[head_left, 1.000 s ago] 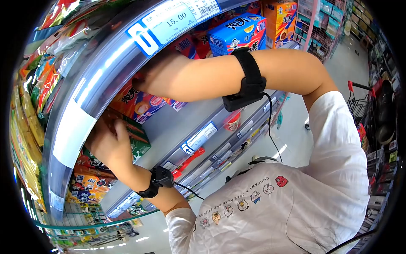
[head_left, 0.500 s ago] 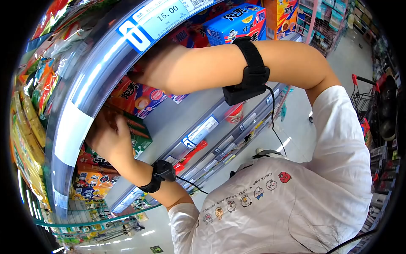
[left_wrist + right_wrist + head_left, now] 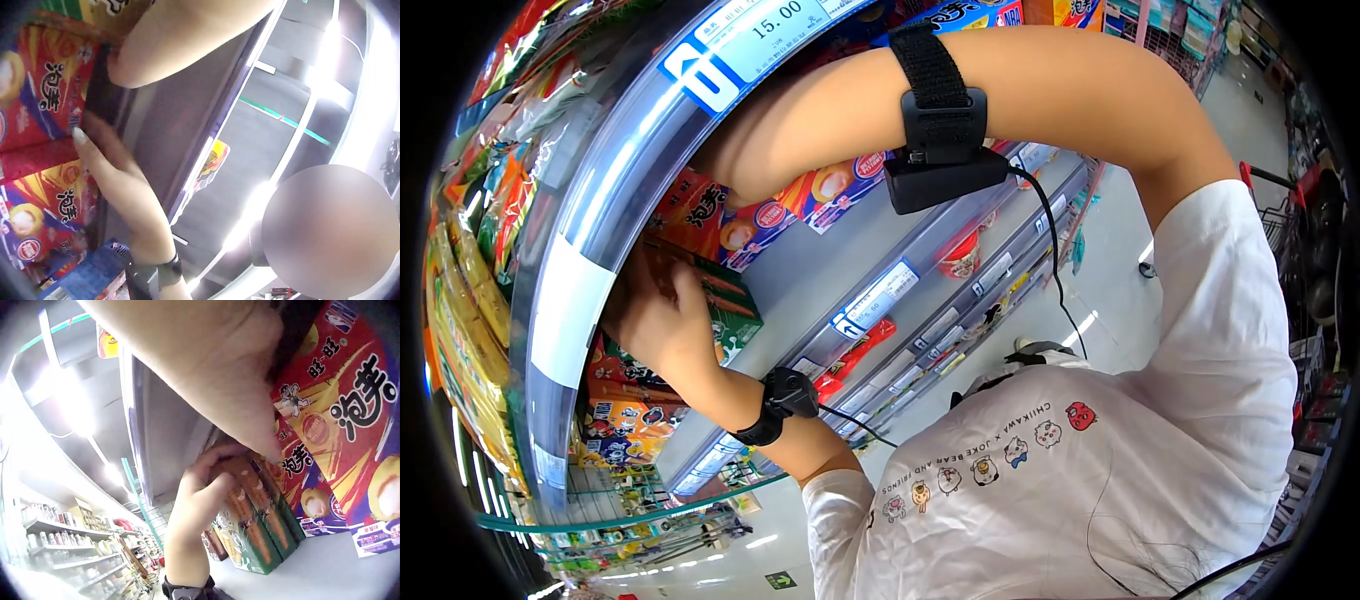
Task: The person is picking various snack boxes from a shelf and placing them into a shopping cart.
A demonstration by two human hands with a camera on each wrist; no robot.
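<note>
- At far left of the head view, bagged snacks [image 3: 470, 330] crowd the shelf rail [image 3: 615, 190]; an arm lifted high might brush them.
- Next, the rail itself overhangs the work, hiding fingertips; a fast pull-back could rap knuckles on it.
- L hand [image 3: 655, 325]: fingers bent over the top of a green box [image 3: 735, 315], thumb on the near side, so prob. gripping it.
- That box stands upright on the grey shelf [image 3: 312, 556], against a 2nd green one; dragged at a tilt, it'd poss. pull its neighbour along, due to friction btwn them.
- Just R of these, red boxes [image 3: 745, 228] stand upright, faces out; a hard sideways squeeze could dent card or skew the row.
- R hand [image 3: 119, 178]: thumb at a red box's edge, fingers in shadow; can't tell if pinching. A one-sided push would likely twist that box.
- Farther R, a blue box [image 3: 94, 269] sits near the R forearm [image 3: 840, 110]; a careless swing might topple it.
- Far R, the cable [image 3: 1055, 260] hangs loose off the wrist cam [image 3: 940, 180]; may snag lower shelf edges.
</note>
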